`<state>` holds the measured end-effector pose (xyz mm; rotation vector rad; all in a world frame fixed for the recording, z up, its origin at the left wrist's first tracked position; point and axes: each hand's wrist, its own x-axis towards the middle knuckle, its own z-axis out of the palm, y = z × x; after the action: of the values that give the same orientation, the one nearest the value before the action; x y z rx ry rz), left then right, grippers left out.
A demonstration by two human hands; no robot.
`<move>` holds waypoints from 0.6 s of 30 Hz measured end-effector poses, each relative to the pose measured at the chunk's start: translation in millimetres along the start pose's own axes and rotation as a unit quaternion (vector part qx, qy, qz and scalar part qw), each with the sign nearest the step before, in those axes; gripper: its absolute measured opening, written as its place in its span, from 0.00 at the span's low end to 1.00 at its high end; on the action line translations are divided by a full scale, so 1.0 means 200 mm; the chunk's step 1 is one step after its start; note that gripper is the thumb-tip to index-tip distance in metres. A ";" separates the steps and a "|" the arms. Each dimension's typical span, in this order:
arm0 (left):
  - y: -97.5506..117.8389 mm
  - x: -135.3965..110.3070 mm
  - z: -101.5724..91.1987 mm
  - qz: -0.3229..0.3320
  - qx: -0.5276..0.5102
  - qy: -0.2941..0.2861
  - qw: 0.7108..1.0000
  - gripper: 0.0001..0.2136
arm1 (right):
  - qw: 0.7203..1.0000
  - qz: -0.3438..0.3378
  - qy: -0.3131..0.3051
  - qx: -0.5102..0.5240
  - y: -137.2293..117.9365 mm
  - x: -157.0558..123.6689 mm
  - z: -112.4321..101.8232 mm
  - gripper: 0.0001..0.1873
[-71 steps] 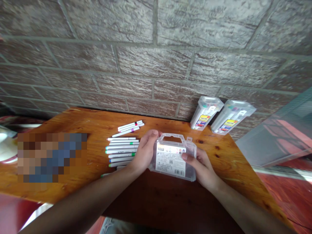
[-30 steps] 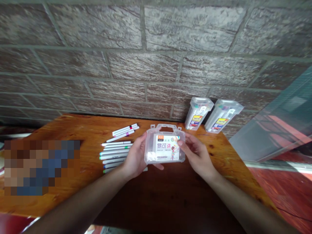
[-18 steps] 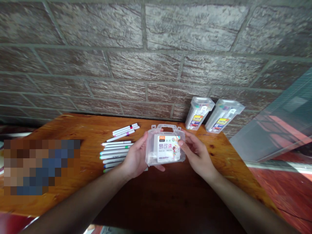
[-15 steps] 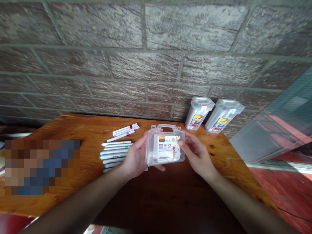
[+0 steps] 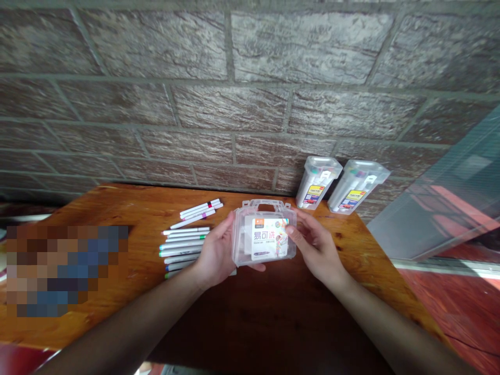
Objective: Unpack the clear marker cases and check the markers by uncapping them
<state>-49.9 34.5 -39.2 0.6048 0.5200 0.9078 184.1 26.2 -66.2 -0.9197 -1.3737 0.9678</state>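
We hold a clear plastic carry case with a printed label [image 5: 264, 234] at the frame's centre, just above the brown wooden table [image 5: 128, 208], tilted label-up, probably so we can read it. Our left hand [image 5: 214, 255] cups its left end; our right hand [image 5: 312, 246] pinches its right edge.

A pixelated patch [image 5: 66, 271] masks the frame's lower left; the left hand [image 5: 214, 255] covers the right ends of some pens [image 5: 182, 246]; small print on the case [image 5: 265, 238] is unreadable; both forearms [image 5: 128, 325] leave the bottom edge
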 end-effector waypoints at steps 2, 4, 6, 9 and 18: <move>0.00 0.00 0.00 0.005 0.006 0.004 1.000 0.27 | 1.000 -0.006 0.006 0.000 0.00 0.00 0.00 0.21; 0.01 0.01 0.00 0.009 0.010 0.009 1.000 0.28 | 1.000 -0.014 0.015 -0.003 -0.01 0.00 0.00 0.21; 0.01 0.01 0.00 0.016 0.015 0.015 1.000 0.28 | 0.999 -0.024 0.025 -0.005 -0.02 -0.01 0.00 0.21; 0.01 0.02 0.01 0.040 0.020 0.028 0.999 0.27 | 0.998 -0.047 0.043 -0.003 -0.04 -0.02 -0.02 0.19; 0.02 0.03 0.00 0.128 0.016 0.067 0.989 0.22 | 0.991 -0.086 0.100 0.033 -0.03 -0.04 -0.05 0.14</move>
<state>-48.9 42.2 -37.2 0.6525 0.5862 1.1918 194.2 17.3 -64.1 -0.8124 -1.2223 0.7647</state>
